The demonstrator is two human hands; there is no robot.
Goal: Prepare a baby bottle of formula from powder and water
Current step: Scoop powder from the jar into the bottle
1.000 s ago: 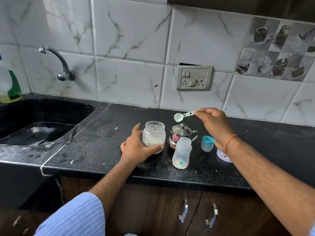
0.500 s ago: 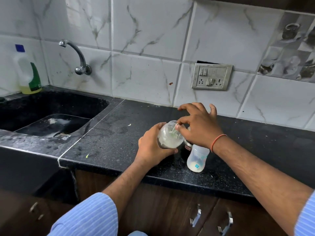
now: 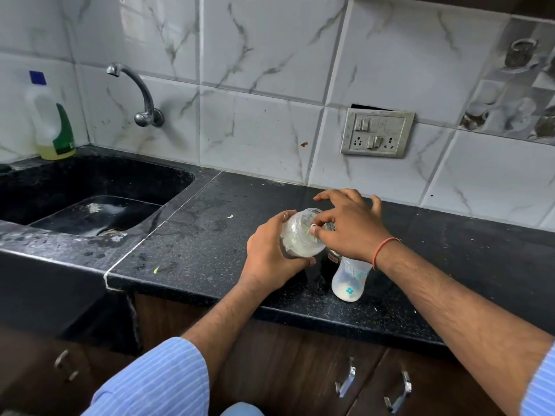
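head: l hand [image 3: 271,256] grips tilted powder jar [image 3: 300,237]; r hand [image 3: 350,225] pinching at its mouth, bottle [image 3: 350,279] below.

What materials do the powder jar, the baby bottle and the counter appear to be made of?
Powder jar: clear glass or hard plastic, glossy; powder shows through, which one is unclear. Baby bottle: translucent, slightly cloudy plastic, probably; powder shows at its bottom. Counter: polished black stone, likely granite, judging by pale speckles and sheen.

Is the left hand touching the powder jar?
Touching. The head view shows the left hand wrapped around the tilted powder jar, fingers and thumb against its glass.
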